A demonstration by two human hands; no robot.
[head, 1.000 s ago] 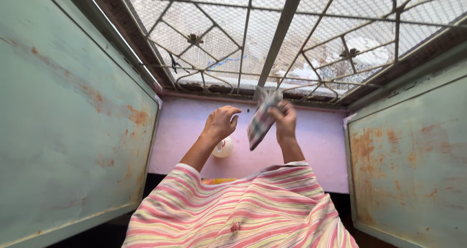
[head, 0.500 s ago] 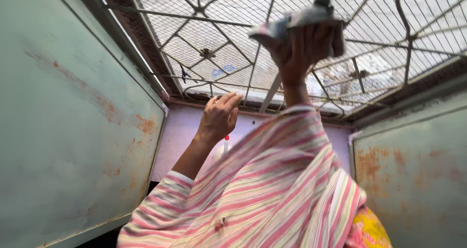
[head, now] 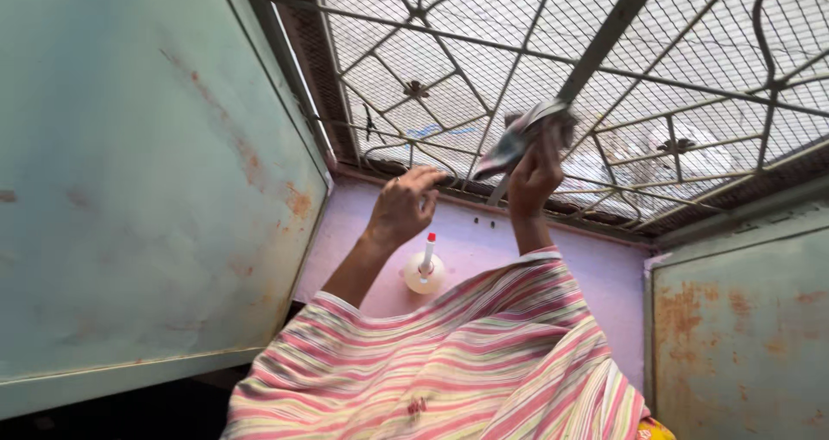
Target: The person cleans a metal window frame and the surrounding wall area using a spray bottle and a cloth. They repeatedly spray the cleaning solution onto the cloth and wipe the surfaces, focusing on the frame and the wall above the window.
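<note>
The window grille [head: 604, 77], backed with fine mesh, fills the top of the view, with rust-stained green shutters [head: 129, 189] swung open at both sides. Below it runs a pink sill [head: 484, 241] where a small white bottle [head: 425, 272] with a red tip stands upright. The right hand [head: 534, 174] is closed around a bunched cloth [head: 522, 133], pressed up against a grille bar. The left hand [head: 404, 205] hangs loosely curled and empty above the bottle. A snag on the scrollwork could pull the cloth free; a dropped elbow or sleeve could topple the bottle
</note>
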